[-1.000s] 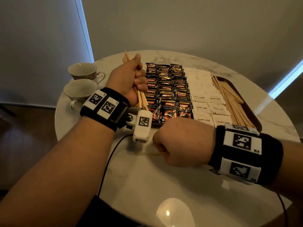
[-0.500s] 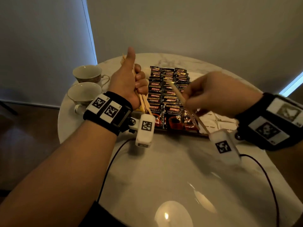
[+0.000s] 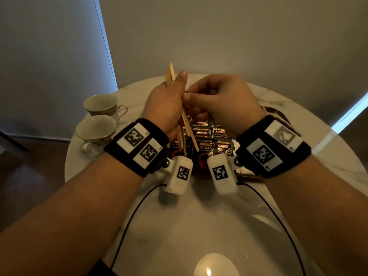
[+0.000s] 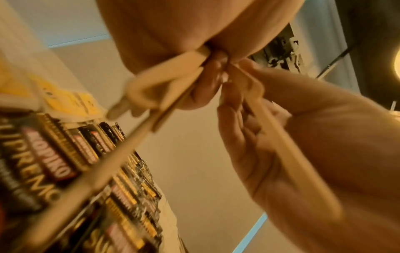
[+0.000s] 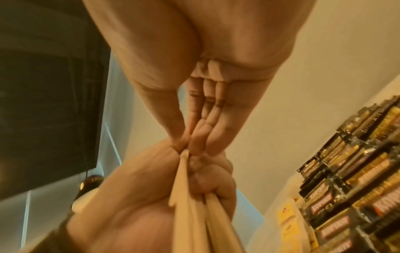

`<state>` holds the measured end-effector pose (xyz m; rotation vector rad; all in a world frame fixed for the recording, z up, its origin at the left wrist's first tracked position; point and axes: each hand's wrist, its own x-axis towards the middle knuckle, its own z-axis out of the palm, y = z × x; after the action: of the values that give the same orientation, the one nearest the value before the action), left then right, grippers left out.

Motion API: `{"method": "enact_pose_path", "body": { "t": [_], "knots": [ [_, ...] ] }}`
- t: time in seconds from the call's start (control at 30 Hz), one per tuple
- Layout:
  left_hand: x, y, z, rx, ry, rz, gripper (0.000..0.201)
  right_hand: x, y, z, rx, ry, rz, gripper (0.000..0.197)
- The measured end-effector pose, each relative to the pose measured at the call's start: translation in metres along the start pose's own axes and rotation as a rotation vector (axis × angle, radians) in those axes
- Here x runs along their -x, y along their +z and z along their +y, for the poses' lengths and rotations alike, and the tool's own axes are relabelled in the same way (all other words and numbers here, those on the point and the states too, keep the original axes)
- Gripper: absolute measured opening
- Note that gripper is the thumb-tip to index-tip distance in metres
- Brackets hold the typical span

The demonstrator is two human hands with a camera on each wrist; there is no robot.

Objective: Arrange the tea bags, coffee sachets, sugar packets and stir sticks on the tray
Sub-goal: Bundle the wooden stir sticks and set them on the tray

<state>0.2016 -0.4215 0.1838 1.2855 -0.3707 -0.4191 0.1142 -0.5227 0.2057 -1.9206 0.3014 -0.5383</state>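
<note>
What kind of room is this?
Probably a home or hotel room set up for hot drinks: a small round marble table, two teacups and rows of coffee sachets.

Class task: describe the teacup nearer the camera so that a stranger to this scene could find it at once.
Start at the round marble table and look to its left edge, beside the left hand. Two teacups sit there; the wanted teacup is the nearer, lower one, its mate standing just behind it.
</note>
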Motion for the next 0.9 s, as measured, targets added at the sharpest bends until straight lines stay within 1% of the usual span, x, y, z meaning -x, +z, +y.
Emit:
{"method": "enact_pose_path", "body": {
  "t": [0.03, 0.1, 0.17, 0.2, 0.27, 0.33, 0.43, 0.5, 0.6, 0.67, 0.77, 0.83, 0.9],
  "knots": [
    [-0.005, -0.001, 0.002, -0.046, 0.006, 0.028, 0.041, 0.000, -0.003, 0.003, -0.102, 0.030, 0.011, 0.013],
    [-0.013, -0.003, 0.010, -0.076, 0.014, 0.070, 0.043, -0.001, -0.011, 0.011, -0.328, 0.137, 0.029, 0.015],
    [-0.018, 0.000, 0.020, -0.006, 0.018, 0.096, 0.043, -0.004, -0.016, 0.023, -0.503, 0.283, 0.014, 0.025],
    [-0.018, 0.003, 0.027, 0.045, 0.028, 0.091, 0.043, -0.005, -0.017, 0.029, -0.565, 0.360, -0.021, 0.034],
    [-0.017, 0.013, 0.037, 0.132, 0.054, 0.037, 0.043, -0.005, -0.014, 0.042, -0.678, 0.495, -0.154, 0.052],
    [-0.014, 0.027, 0.042, 0.171, 0.079, -0.040, 0.042, -0.005, -0.011, 0.050, -0.851, 0.582, -0.280, 0.065],
    [-0.010, 0.049, 0.042, 0.142, 0.134, -0.130, 0.037, -0.003, -0.016, 0.054, -1.114, 0.587, -0.352, 0.069],
    [-0.010, 0.061, 0.037, 0.119, 0.195, -0.168, 0.035, -0.002, -0.021, 0.055, -1.205, 0.558, -0.369, 0.067],
    [-0.013, 0.073, 0.028, 0.079, 0.256, -0.172, 0.036, 0.001, -0.025, 0.057, -1.305, 0.539, -0.367, 0.062],
    [-0.013, 0.081, 0.023, 0.057, 0.256, -0.178, 0.038, 0.002, -0.027, 0.058, -1.373, 0.547, -0.309, 0.058],
    [-0.009, 0.087, 0.014, -0.003, 0.235, -0.248, 0.036, 0.001, -0.031, 0.060, -1.439, 0.534, -0.180, 0.047],
    [-0.005, 0.089, 0.007, -0.079, 0.265, -0.272, 0.030, 0.001, -0.033, 0.060, -1.456, 0.504, -0.148, 0.039],
    [-0.003, 0.088, 0.003, -0.116, 0.301, -0.259, 0.025, 0.000, -0.035, 0.061, -1.451, 0.493, -0.132, 0.038]
  ]
}}
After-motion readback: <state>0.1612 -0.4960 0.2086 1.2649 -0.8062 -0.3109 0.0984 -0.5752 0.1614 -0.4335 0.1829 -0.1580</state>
